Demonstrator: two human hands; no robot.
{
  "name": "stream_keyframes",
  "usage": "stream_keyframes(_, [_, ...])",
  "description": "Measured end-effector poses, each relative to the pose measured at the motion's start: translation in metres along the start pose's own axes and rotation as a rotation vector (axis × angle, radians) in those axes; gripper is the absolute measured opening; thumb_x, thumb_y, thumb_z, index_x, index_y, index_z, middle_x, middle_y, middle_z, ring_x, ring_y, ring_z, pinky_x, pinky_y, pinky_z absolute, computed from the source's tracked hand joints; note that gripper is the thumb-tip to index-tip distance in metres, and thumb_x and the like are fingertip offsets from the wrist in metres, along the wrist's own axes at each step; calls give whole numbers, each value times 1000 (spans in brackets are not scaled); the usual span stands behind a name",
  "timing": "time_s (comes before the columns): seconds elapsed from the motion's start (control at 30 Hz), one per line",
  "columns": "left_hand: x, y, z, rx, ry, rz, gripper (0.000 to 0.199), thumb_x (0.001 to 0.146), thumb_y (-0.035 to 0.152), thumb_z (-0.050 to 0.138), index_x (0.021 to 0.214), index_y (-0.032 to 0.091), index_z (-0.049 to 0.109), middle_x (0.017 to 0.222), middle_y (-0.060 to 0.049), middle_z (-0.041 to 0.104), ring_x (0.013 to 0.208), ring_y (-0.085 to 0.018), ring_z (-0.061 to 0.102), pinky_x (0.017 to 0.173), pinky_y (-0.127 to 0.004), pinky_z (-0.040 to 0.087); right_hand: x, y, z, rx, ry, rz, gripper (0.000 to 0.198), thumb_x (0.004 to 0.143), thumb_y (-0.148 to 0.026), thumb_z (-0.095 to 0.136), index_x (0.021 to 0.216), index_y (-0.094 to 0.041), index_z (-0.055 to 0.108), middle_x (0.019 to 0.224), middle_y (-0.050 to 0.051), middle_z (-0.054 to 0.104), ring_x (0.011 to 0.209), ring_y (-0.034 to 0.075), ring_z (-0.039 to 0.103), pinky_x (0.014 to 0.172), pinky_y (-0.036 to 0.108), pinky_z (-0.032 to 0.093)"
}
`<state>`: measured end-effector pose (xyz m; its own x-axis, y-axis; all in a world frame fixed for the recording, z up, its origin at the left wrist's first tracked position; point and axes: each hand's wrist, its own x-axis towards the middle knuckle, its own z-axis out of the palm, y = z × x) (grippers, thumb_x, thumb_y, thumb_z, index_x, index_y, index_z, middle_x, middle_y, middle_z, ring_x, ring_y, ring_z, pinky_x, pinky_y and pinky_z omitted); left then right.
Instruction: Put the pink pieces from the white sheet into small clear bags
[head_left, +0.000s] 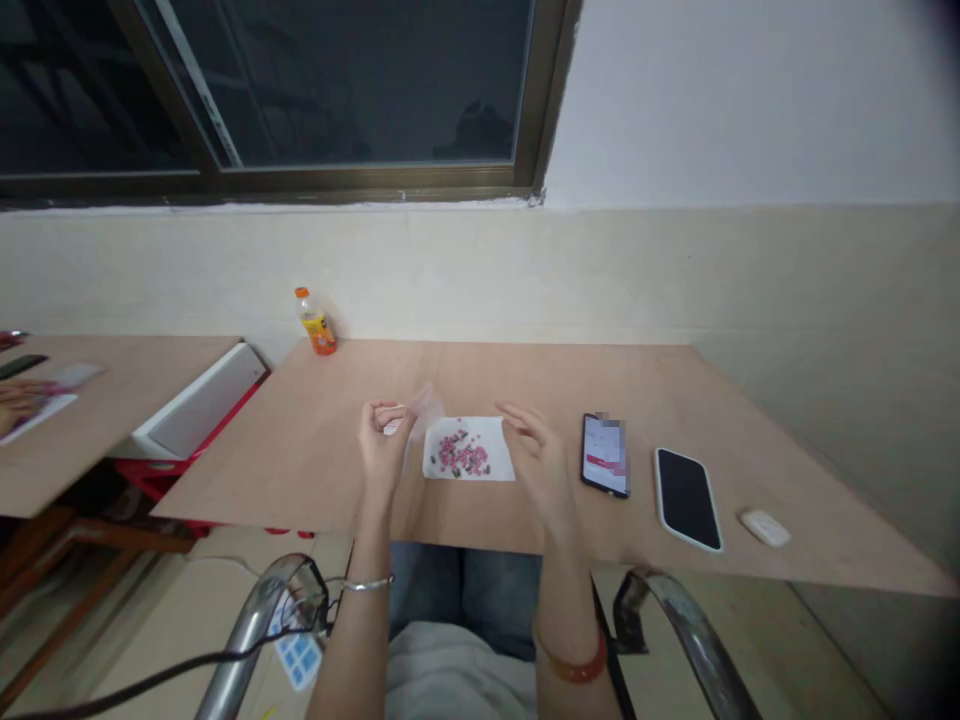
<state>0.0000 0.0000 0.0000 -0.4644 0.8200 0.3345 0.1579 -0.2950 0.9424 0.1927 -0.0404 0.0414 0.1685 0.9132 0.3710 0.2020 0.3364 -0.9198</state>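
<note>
My left hand (384, 440) is closed at the left of a small white sheet, its thumb and fingers pinching a clear plastic bag (427, 408). A bit of white shows by the fingers of that hand. On the white sheet (497, 460) lie many small pink and dark pieces (461, 455), too small to name exactly. Over the sheet's right edge is my right hand (536, 455), fingers stretched out towards the left and thumb apart. Nothing shows in it.
Right of my hands lie a lit phone (604, 455), a dark-screened phone (686, 498) and a white case (765, 527) on the wooden table (480, 370). An orange-capped drink bottle (316, 325) stands at the back left. A person's hand (22, 402) is at the neighbouring table.
</note>
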Motion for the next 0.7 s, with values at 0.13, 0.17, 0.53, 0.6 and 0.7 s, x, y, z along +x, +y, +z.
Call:
stream_keyframes(0.13, [-15, 12, 8, 189, -87, 161, 26, 70, 28, 67, 88, 19, 51, 80, -2, 65, 75, -16, 64, 75, -30, 48, 0, 13, 23, -20, -7, -29, 24, 82, -33, 55, 98, -22, 69, 110, 8, 63, 106, 21, 55, 93, 39, 43])
stream_keyframes(0.17, [-20, 13, 9, 235, -122, 203, 23, 72, 28, 66, 90, 19, 53, 85, -3, 65, 79, -17, 63, 77, -32, 48, -1, 14, 24, -30, -13, -41, 23, 82, -33, 55, 97, -22, 70, 112, 8, 62, 108, 21, 54, 94, 38, 42])
stream_keyframes(0.53, [-42, 16, 17, 506, -310, 534, 22, 82, 21, 55, 104, 21, 60, 86, -3, 70, 88, -20, 59, 84, -36, 40, -1, 36, 15, -171, -35, -22, 13, 78, -28, 59, 84, -21, 68, 105, 9, 59, 108, 23, 52, 95, 41, 40])
stream_keyframes(0.6, [-42, 16, 16, 506, -286, 535, 21, 82, 20, 55, 102, 21, 61, 87, -3, 70, 88, -20, 59, 84, -36, 40, 0, 35, 11, -145, -28, -15, 11, 78, -28, 59, 81, -21, 67, 105, 8, 59, 108, 23, 52, 94, 40, 40])
stream_keyframes(0.7, [-42, 16, 15, 486, -256, 544, 21, 81, 19, 56, 101, 21, 61, 88, -3, 70, 88, -20, 59, 83, -35, 40, 1, 31, 6, -94, -115, -17, 12, 77, -30, 61, 81, -22, 69, 105, 7, 61, 106, 22, 54, 92, 37, 41])
